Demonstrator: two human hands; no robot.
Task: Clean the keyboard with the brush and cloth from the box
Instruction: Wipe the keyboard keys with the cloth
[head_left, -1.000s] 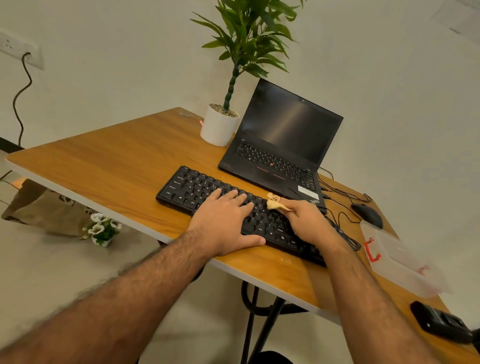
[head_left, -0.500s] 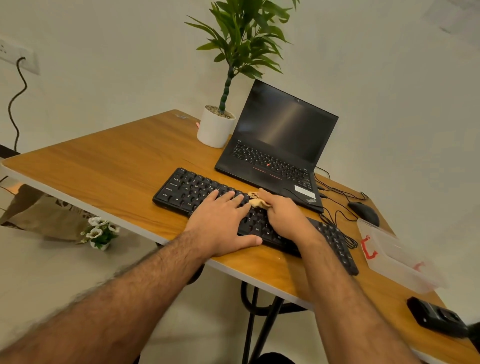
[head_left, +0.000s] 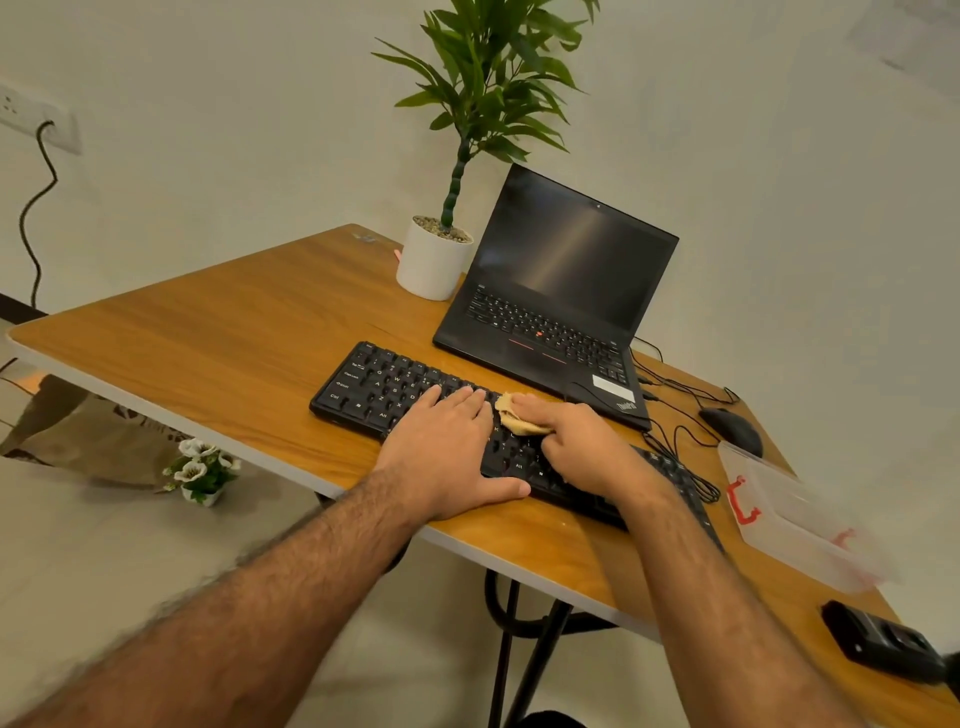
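**Cloth on the keys**

From the head view, we are looking down at the black keyboard (head_left: 395, 389) lying on the wooden table (head_left: 218, 332), just in front of the open laptop (head_left: 556, 291). We are laying our left hand (head_left: 441, 452) flat on the keys, fingers straight. Our right hand (head_left: 582, 441) is pinching the tan cloth (head_left: 514, 415) against the keyboard's middle. The clear box (head_left: 800, 525) is sitting at the right.

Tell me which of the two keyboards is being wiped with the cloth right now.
The separate black keyboard at the wooden desk's near edge. The right hand presses the tan cloth on it; the left hand lies flat on it. The black laptop's own keys sit untouched.
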